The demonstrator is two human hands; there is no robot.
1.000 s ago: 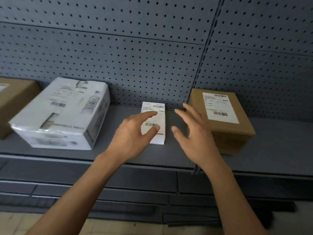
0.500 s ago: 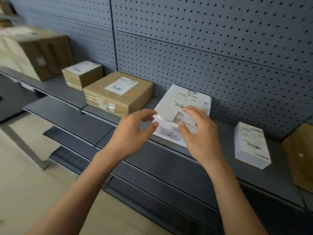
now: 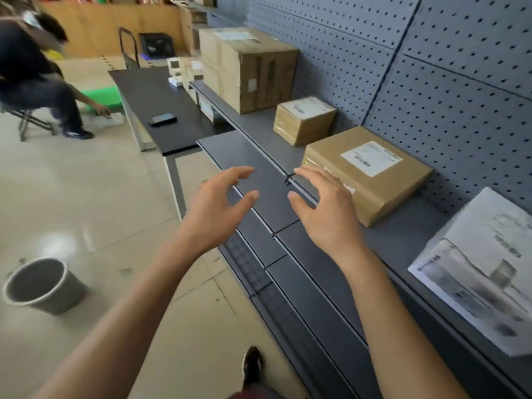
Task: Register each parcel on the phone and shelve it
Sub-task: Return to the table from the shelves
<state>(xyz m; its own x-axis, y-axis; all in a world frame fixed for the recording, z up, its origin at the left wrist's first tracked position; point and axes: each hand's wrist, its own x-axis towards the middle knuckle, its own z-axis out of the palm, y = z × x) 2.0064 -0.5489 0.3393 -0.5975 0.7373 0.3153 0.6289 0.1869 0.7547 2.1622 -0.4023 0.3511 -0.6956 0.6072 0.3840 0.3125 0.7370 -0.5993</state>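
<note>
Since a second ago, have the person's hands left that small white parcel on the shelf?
Yes. Both hands, left and right, now hover empty before the flat brown parcel; the small white one is out of view.

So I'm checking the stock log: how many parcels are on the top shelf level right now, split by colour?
Brown cardboard parcels: 3, the big one, the small one and the flat one.
White parcels: 1.
Total: 4 in clear view; the blurred small items at the far end are not counted.
</note>
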